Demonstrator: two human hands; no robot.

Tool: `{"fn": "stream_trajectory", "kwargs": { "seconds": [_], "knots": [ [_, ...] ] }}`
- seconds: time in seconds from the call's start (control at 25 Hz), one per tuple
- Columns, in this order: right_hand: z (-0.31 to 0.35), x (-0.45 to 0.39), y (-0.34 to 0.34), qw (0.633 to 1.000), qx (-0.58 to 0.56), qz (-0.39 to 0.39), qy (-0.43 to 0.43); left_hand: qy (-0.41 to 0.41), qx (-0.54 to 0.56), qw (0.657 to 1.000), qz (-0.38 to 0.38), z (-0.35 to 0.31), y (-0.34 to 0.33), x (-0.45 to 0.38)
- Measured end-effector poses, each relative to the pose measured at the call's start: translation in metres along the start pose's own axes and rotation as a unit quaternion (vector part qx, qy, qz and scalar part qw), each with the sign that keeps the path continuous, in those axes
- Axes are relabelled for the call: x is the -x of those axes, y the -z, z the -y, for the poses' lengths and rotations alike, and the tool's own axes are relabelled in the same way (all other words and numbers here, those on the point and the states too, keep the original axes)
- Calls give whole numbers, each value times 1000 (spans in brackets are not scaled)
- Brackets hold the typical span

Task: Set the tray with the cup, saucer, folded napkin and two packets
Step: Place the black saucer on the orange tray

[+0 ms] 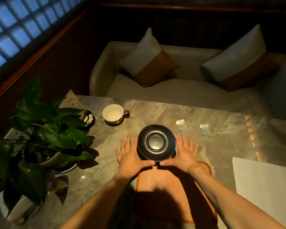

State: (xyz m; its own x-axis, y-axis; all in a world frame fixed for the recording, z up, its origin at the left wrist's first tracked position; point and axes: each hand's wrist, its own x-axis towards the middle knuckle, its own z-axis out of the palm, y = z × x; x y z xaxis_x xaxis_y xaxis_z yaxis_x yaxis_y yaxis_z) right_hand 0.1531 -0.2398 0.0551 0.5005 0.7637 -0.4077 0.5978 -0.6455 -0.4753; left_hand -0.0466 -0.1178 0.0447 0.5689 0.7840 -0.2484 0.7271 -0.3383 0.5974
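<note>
While the black saucer rides between both palms, the step in hand looks like bringing it from the marble table onto the orange tray, whose far edge lies just under the wrists. The left hand and the right hand cradle the rim from either side, fingers straight and spread, thumbs nearly meeting at the near edge; nothing is clenched, the dish is carried on flat hands. To do it well, I judge the saucer should stay level and come down flat on the tray's far half, leaving bare room beside it for the napkin and packets, and the palms should slide away sideways only once the foot sits firm, since a glazed dish on open hands could slip.

Largest in the room is the pale sofa behind the table, carrying two white-and-tan cushions, with a latticed window at upper left. A leafy potted plant crowds the table's left side. A flat white sheet, likely the napkin, lies at right beside the tray. The cream cup stands apart beyond the saucer to the left, handle pointing right. Smallest, two packets lie near each other at right.
</note>
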Motion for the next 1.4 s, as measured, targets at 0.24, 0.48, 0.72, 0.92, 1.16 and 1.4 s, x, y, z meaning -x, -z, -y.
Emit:
{"fn": "stream_trajectory", "kwargs": {
  "seconds": [0.24, 0.48, 0.72, 0.92, 1.16, 1.4],
  "knots": [
    [-3, 65, -42, 998, -15, -16, -63, -39, -51, 997, 51, 26, -8, 37],
    [-14, 107, -78, 995, -5, -17, -96, -40, -80, 993, 81, 47, -29, 70],
    [-24, 115, -96, 995, -22, -2, -100, -37, -114, 990, 69, 52, -40, 87],
    [-30, 113, -107, 995, -20, 13, -100, 6, -182, 980, 85, 53, -48, 87],
    [-32, 115, -115, 995, -3, 18, -100, 0, -167, 978, 122, 67, -54, 88],
    [-34, 116, -116, 994, 1, 25, -111, -13, -149, 981, 125, 67, -54, 92]
  ]
}}
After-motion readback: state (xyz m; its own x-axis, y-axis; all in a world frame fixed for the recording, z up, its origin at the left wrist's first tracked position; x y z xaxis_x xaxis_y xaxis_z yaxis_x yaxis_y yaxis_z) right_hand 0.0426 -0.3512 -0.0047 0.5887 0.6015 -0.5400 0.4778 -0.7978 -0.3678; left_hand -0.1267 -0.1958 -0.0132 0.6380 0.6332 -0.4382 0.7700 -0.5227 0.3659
